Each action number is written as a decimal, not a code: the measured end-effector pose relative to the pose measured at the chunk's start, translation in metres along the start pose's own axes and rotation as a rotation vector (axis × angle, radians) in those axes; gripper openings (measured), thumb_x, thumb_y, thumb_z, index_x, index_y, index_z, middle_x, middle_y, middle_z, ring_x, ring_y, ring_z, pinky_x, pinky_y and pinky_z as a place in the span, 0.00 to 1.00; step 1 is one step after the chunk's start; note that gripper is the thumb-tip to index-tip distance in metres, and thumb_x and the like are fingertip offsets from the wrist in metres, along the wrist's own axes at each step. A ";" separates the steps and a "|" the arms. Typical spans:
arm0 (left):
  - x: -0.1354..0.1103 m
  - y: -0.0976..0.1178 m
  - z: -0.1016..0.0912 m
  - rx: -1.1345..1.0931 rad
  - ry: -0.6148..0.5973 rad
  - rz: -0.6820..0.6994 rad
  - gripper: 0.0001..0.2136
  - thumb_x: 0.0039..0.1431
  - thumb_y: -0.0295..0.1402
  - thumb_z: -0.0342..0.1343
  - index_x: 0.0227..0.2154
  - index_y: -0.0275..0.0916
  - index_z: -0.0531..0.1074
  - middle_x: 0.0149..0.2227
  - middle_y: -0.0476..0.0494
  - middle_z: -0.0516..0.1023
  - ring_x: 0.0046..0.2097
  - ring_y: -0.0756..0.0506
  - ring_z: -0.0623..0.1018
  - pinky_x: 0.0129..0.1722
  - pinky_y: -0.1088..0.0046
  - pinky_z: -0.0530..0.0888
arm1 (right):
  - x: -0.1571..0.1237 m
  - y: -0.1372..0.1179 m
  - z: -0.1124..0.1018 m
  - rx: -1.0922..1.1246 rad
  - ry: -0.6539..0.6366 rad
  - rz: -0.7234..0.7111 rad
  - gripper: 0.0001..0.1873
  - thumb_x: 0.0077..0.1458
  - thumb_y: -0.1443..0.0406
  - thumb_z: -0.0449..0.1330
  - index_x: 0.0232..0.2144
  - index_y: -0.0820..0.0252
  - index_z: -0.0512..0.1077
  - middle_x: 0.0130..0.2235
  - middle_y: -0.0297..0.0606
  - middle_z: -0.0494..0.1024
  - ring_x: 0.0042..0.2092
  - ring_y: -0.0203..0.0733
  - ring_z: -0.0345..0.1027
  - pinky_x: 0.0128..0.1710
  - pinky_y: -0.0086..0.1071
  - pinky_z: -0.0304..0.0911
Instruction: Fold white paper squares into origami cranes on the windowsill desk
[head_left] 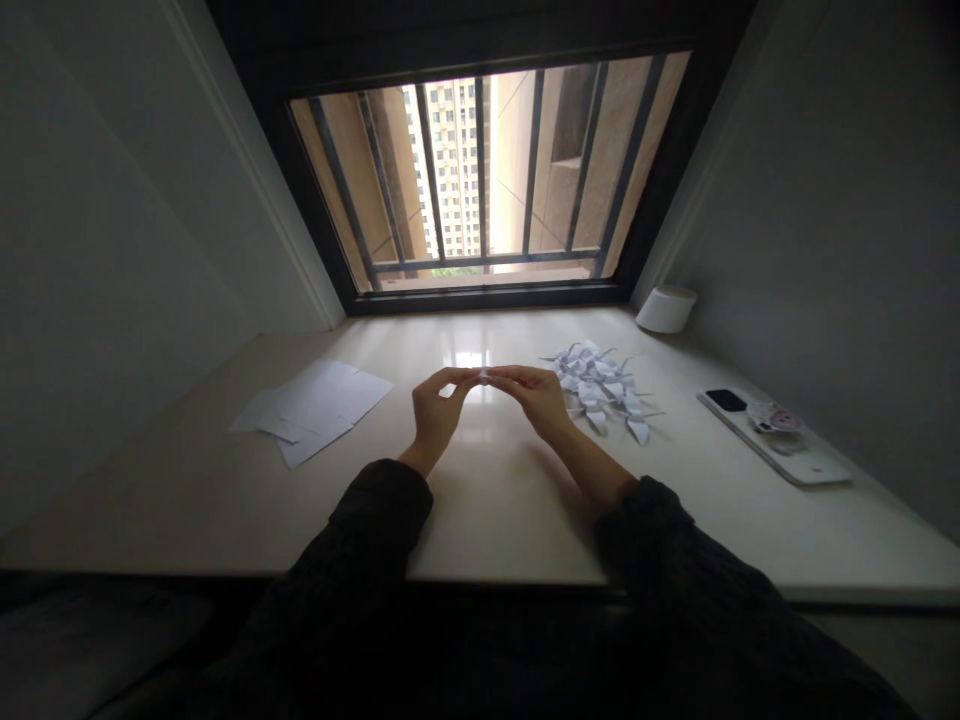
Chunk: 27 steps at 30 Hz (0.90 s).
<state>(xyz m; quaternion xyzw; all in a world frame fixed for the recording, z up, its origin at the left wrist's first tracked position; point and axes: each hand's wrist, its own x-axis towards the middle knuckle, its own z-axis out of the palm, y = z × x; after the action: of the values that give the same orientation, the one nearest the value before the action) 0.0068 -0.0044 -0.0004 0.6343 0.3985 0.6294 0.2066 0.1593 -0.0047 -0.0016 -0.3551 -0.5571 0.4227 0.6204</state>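
Between my two sets of fingertips is a small piece of white folded paper [484,376], mostly covered by the fingers. My left hand [444,396] pinches it from the left, thumb below and fingers above. From the right, my right hand [536,392] pinches it in the same way. Both hands are raised over the middle of the pale countertop [480,520]. Just beyond my right hand lies a pile of white folded paper cranes [596,375]. Several white paper sheets [330,400] lie overlapping to the left of my left hand.
A phone in a pale case [795,455], with a round grip on its back, lies at the right. At the far right corner stands a white cylindrical object [666,309]. A dark-framed barred window [487,296] closes the back, with walls on both sides.
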 end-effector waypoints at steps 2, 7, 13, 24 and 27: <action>0.000 -0.003 0.001 -0.030 -0.004 -0.021 0.09 0.48 0.39 0.64 0.30 0.41 0.78 0.31 0.47 0.80 0.35 0.46 0.79 0.40 0.66 0.75 | 0.000 0.001 0.001 0.052 0.007 0.023 0.11 0.39 0.58 0.70 0.29 0.53 0.80 0.33 0.36 0.82 0.40 0.48 0.76 0.47 0.42 0.69; 0.001 -0.004 0.002 -0.123 -0.043 -0.092 0.16 0.48 0.39 0.64 0.41 0.40 0.75 0.32 0.46 0.80 0.35 0.47 0.79 0.40 0.67 0.75 | 0.000 0.006 0.003 0.090 0.048 0.055 0.13 0.37 0.58 0.71 0.29 0.54 0.80 0.32 0.37 0.82 0.38 0.48 0.76 0.46 0.44 0.69; -0.001 -0.001 0.004 -0.157 -0.059 -0.138 0.20 0.50 0.39 0.63 0.46 0.40 0.71 0.31 0.45 0.79 0.35 0.47 0.79 0.40 0.68 0.75 | 0.001 0.011 0.004 0.138 0.082 0.081 0.17 0.35 0.57 0.71 0.30 0.56 0.79 0.33 0.38 0.82 0.37 0.46 0.76 0.45 0.43 0.69; -0.003 -0.009 0.010 -0.247 -0.063 -0.215 0.15 0.50 0.39 0.62 0.39 0.38 0.73 0.29 0.45 0.79 0.35 0.46 0.79 0.39 0.68 0.74 | 0.002 0.015 0.004 0.176 0.040 0.114 0.18 0.35 0.57 0.71 0.32 0.56 0.79 0.32 0.37 0.82 0.37 0.45 0.76 0.45 0.42 0.68; 0.000 -0.013 0.008 -0.301 -0.090 -0.293 0.16 0.48 0.39 0.63 0.39 0.38 0.73 0.27 0.48 0.78 0.34 0.47 0.79 0.39 0.69 0.73 | 0.003 0.014 -0.001 0.030 -0.013 0.064 0.16 0.39 0.56 0.69 0.32 0.55 0.79 0.34 0.38 0.82 0.39 0.46 0.75 0.43 0.41 0.68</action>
<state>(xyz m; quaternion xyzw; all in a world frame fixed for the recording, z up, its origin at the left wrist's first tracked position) 0.0117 0.0052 -0.0111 0.5592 0.3781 0.6161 0.4059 0.1584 0.0038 -0.0127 -0.3607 -0.5431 0.4530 0.6081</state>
